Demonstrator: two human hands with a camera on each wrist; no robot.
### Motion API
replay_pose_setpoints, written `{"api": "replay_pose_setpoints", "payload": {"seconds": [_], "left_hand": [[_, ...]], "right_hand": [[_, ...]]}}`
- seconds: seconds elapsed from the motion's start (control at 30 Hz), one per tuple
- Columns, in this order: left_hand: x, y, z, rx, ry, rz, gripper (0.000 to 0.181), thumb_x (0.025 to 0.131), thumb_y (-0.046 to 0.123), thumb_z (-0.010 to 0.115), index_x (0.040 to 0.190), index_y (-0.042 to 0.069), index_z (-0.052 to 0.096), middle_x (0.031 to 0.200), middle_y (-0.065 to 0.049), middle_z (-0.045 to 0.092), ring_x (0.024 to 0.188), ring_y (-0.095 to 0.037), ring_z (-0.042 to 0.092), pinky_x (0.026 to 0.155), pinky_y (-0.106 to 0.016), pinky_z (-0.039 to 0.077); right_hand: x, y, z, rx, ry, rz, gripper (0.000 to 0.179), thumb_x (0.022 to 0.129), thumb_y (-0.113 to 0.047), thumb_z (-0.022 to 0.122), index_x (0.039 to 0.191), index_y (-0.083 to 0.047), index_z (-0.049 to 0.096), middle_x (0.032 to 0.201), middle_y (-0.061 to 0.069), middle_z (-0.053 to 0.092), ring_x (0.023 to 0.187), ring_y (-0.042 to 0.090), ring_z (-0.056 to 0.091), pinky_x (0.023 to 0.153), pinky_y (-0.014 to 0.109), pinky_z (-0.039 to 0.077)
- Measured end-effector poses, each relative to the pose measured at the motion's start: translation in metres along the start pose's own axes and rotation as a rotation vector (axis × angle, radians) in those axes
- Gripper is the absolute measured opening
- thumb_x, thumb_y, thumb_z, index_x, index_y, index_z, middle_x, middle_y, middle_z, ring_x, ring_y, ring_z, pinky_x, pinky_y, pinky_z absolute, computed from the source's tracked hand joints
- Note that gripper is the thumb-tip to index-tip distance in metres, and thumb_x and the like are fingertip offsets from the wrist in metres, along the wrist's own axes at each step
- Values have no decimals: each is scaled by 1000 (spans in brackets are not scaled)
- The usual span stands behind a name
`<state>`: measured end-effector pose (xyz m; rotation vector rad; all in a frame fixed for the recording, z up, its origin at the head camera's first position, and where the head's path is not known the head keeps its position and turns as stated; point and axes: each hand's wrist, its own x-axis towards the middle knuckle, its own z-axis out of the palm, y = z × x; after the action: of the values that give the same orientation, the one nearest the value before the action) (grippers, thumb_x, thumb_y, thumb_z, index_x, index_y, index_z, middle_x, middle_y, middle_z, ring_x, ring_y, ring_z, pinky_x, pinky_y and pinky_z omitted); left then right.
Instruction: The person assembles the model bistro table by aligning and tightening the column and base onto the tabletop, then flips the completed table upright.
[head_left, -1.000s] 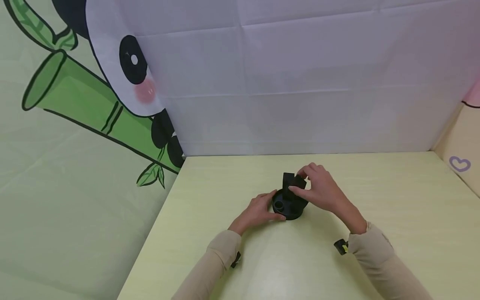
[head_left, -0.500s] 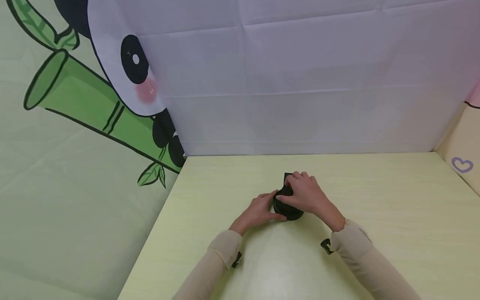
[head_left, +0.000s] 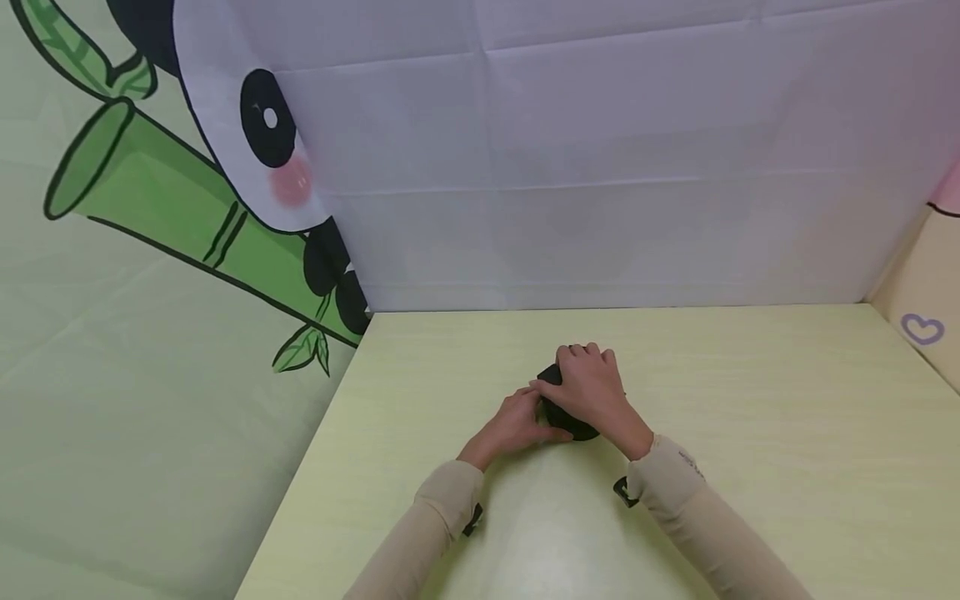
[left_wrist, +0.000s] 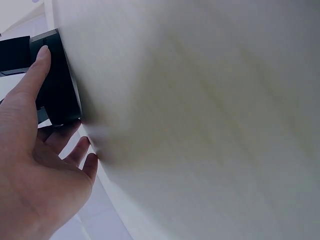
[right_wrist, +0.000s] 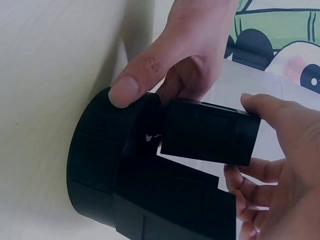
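Right wrist view, hands (right_wrist: 192, 37) (right_wrist: 292, 180) gripping black base (right_wrist: 97, 160), block (right_wrist: 207, 132); marking (right_wrist: 212, 200) illegible

Round black base (right_wrist: 95, 160) with upright post (right_wrist: 182, 197), black block (right_wrist: 210, 132) beside it.

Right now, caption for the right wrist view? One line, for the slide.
Left hand holds a round black base while the right hand pinches a black block beside the base's black upright.

The right hand (head_left: 592, 388) now sits farther left, its pinched black block (right_wrist: 207, 132) shifted to the left side of the round base (right_wrist: 100, 155), nearer the left hand (head_left: 516, 427).
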<state>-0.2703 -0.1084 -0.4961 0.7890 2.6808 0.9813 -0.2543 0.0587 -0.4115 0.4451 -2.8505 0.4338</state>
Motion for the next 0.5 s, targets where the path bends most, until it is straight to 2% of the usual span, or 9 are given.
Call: {"api": "replay_pose_setpoints", "payload": {"seconds": [0.1, 0.2, 0.33, 0.4, 0.5], "left_hand": [[0, 1, 0, -14, 1, -8, 81, 86, 49, 84, 152, 16, 51, 147, 1, 57, 135, -26, 51, 110, -42, 43], [0, 2, -1, -25, -5, -22, 79, 86, 48, 84, 151, 16, 53, 145, 0, 58, 135, -27, 51, 110, -43, 43], [0, 3, -2, -10, -11, -32, 81, 87, 49, 83, 153, 15, 51, 145, -2, 59, 138, -30, 48, 112, -47, 40], [0, 3, -1, -1, -10, -35, 83, 87, 49, 83, 154, 15, 49, 145, -3, 59, 139, -31, 47, 113, -48, 39], [0, 3, -1, 9, -12, -36, 83, 87, 49, 83, 155, 16, 49, 148, -2, 57, 141, -31, 46, 115, -48, 37]], "right_hand": [[-2, 0, -1, 7, -11, -11, 51, 90, -53, 75, 97, -4, 64, 97, 12, 64, 97, 37, 56, 81, 50, 41], [-4, 2, -5, 34, -46, -53, 51, 93, -49, 73, 113, -2, 67, 104, 14, 63, 103, 39, 54, 83, 52, 40], [-5, 7, -10, 79, -88, -133, 49, 97, -36, 70, 133, -3, 65, 117, 19, 62, 111, 43, 52, 85, 55, 42], [-5, 10, -10, 81, -95, -158, 47, 97, -33, 70, 133, -3, 65, 119, 20, 61, 112, 42, 51, 84, 55, 43], [-6, 13, -10, 46, -79, -139, 45, 96, -39, 72, 120, -1, 66, 112, 18, 62, 106, 40, 53, 82, 53, 43]]}}
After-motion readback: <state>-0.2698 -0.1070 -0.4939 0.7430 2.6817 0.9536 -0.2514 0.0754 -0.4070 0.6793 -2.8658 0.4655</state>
